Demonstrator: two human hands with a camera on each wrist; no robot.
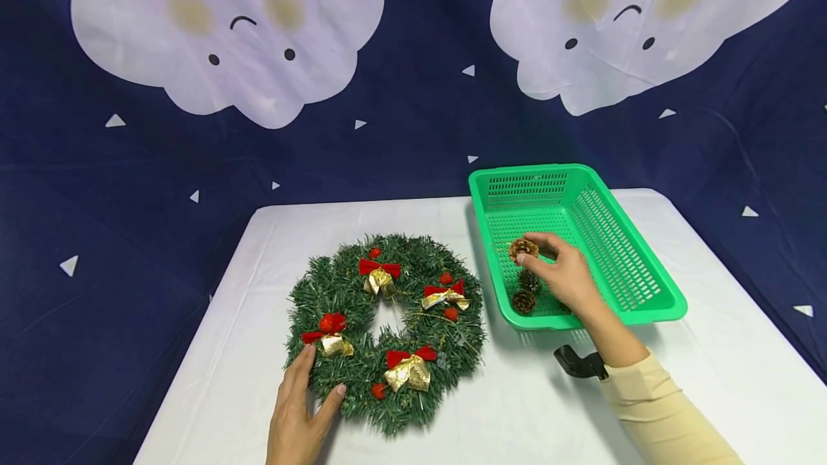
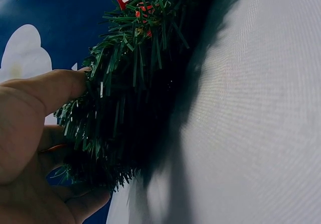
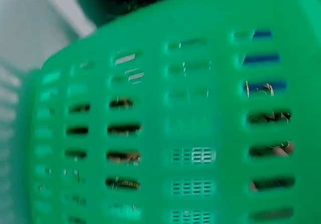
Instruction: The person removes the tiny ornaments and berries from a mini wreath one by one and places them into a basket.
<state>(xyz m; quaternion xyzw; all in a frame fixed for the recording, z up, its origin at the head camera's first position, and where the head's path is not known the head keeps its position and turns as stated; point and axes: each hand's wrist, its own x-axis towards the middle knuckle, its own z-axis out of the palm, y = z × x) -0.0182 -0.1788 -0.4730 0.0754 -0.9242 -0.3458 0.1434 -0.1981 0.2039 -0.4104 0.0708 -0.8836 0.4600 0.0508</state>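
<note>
A round green artificial wreath (image 1: 323, 278) lies on the white-covered table, dressed with red-and-gold bows (image 1: 408, 368) and red berry-like balls. My left hand (image 1: 300, 407) holds its near-left edge. In the left wrist view, the thumb (image 2: 65, 88) and the fingers lie on different sides of the bristly wreath (image 2: 120, 98). Over the green plastic basket (image 1: 646, 257), my right hand (image 1: 565, 275) pinches a brown pine cone (image 1: 522, 250) between thumb and fingers. Beneath it, more pine cones (image 1: 524, 301) lie in the basket, partly hidden by the hand. The right wrist view mostly shows the slotted basket wall (image 3: 190, 118).
A white cloth (image 1: 245, 350) covers the table, and the basket stands at its right, next to the wreath. A black curved wrist-worn piece (image 1: 578, 363) juts from the right wrist near the basket's front. Behind hangs a dark blue curtain (image 1: 426, 92) with clouds.
</note>
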